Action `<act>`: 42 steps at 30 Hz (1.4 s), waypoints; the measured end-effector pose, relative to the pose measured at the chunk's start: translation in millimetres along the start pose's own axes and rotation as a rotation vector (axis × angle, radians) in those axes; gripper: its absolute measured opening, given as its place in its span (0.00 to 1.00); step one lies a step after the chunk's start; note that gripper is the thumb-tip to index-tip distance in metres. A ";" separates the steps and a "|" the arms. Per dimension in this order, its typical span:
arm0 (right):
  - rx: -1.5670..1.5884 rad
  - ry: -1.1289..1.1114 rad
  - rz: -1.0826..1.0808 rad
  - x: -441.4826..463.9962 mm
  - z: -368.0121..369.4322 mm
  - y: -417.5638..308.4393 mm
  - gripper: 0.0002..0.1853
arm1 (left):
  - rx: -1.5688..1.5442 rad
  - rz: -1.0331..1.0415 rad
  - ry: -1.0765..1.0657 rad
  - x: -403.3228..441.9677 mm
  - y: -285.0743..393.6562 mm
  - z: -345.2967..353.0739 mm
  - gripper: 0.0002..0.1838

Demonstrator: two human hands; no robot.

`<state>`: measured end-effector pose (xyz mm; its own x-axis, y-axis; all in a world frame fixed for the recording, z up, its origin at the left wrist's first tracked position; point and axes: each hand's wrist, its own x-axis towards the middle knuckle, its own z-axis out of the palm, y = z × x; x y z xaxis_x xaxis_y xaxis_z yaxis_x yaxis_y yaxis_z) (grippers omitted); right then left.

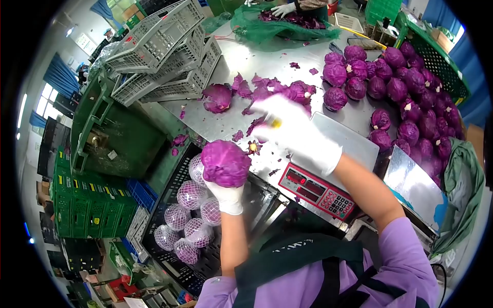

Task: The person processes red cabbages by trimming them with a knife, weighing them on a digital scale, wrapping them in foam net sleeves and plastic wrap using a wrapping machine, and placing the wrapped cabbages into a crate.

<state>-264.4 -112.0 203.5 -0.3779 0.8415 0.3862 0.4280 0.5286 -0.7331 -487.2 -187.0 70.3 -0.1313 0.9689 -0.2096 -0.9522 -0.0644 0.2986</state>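
Observation:
My left hand (pixel 226 198), in a white glove, grips a red cabbage (pixel 226 163) from below, over the edge of a black crate (pixel 152 218). Several red cabbages in white foam nets (pixel 192 194) lie in that crate. My right hand (pixel 300 134), also gloved in white, is blurred by motion above the metal table (pixel 200 126), left of the scale's plate (pixel 349 138). A small yellow thing (pixel 276 123) shows between its thumb and fingers; its kind is too blurred to tell. Trimmed purple leaves (pixel 262 84) and a loose cabbage (pixel 217 98) lie beyond.
A red-framed scale (pixel 316 191) stands in front of me. Many red cabbages (pixel 405 92) are heaped at the right by a green crate (pixel 436 56). Grey crates (pixel 159 41) are stacked at back left. Across the table, another person's gloved hand (pixel 283 10) rests near a green net (pixel 251 31).

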 end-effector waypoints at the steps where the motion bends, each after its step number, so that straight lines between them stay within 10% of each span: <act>1: 0.092 -0.070 -0.047 -11.4 14.3 -15.1 0.30 | 0.060 0.014 -0.098 -1.2 -3.1 6.4 0.35; 10: -0.323 -0.123 -0.118 -36.7 33.6 -24.7 0.17 | 0.222 0.023 -0.182 -7.5 -4.5 21.2 0.35; 16: -0.177 0.206 0.108 10.6 -28.0 3.1 0.12 | -0.013 -0.090 -0.149 -8.7 4.8 4.6 0.37; 18: -0.536 0.491 -0.136 22.6 -30.2 24.8 0.14 | 0.032 -0.086 -0.137 -8.3 8.8 0.4 0.36; 23: 0.428 -0.094 0.352 -22.3 -4.2 -23.1 0.17 | 0.252 0.018 -0.098 -24.9 4.7 32.6 0.39; 33: -0.042 -0.011 -0.142 -80.5 20.5 -38.6 0.38 | 0.579 0.207 -0.112 -28.5 -7.3 40.8 0.40; 42: -0.157 0.031 -0.140 -92.4 19.5 -40.9 0.35 | 0.620 0.256 -0.146 -37.5 -15.1 62.3 0.39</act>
<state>-263.0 -213.5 186.9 -0.4181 0.7602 0.4973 0.4964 0.6497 -0.5757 -450.7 -207.5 131.7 -0.2513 0.9664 0.0539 -0.5563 -0.1897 0.8090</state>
